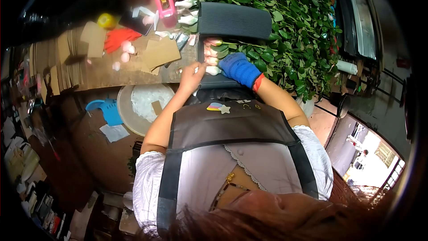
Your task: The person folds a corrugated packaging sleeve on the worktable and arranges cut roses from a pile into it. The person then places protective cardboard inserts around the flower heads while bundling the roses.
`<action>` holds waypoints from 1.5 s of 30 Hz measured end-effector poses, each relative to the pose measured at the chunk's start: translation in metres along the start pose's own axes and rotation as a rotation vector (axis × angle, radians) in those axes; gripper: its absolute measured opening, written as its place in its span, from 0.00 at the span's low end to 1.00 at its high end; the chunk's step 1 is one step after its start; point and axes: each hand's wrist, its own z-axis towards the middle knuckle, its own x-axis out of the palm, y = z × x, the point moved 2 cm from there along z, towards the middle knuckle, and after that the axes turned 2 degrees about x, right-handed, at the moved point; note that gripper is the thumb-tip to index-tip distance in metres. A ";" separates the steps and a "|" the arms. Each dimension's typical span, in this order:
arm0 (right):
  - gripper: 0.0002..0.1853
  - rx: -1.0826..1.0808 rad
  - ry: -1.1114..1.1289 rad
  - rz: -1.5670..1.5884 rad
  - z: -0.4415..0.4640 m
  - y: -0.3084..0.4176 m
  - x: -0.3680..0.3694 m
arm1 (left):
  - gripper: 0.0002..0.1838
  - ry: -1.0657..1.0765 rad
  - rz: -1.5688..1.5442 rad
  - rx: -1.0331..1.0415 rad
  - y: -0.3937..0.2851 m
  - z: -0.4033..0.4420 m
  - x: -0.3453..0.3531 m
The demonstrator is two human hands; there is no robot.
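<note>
A short row of pale pink and white rose buds (211,55) lies on black corrugated sheet, with their leafy stems pointing right. My left hand (192,75) is bare, its fingers pinched together at the left side of the nearest bud. A small white bit shows by those fingertips, too small to name. My right hand (240,68) wears a blue knitted glove with a red cuff. Its fingers curl over the stem just right of the white-sleeved rose (213,70). Another black corrugated sheet (235,20) covers stems just beyond the row.
Leafy stems (298,27) pile up on the right. White-sleeved buds (187,3) line up beyond, beside a pink tape dispenser (164,2). Cardboard pieces (161,53), a red glove (120,38) and yellow tape (106,20) lie leftward. Below stands a round tub (126,118) with white material.
</note>
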 end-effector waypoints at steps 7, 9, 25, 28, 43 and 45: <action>0.11 -0.107 -0.057 -0.067 -0.001 0.001 0.001 | 0.11 -0.395 0.172 -0.009 0.032 -0.050 -0.079; 0.10 -0.110 -0.023 -0.104 0.002 0.007 -0.003 | 0.14 -0.145 0.615 -0.237 0.057 -0.079 -0.126; 0.15 0.059 -0.278 0.081 0.002 -0.007 0.000 | 0.14 -0.029 0.210 0.107 -0.005 -0.007 -0.046; 0.15 0.073 -0.293 0.162 -0.004 -0.007 -0.003 | 0.19 0.035 0.128 0.050 -0.009 0.004 -0.027; 0.15 0.037 -0.450 0.386 -0.026 -0.021 -0.002 | 0.17 -0.038 -0.030 0.251 -0.025 0.013 -0.012; 0.15 0.037 -0.427 0.374 -0.025 -0.020 -0.003 | 0.17 -0.031 -0.017 0.283 -0.022 0.012 -0.012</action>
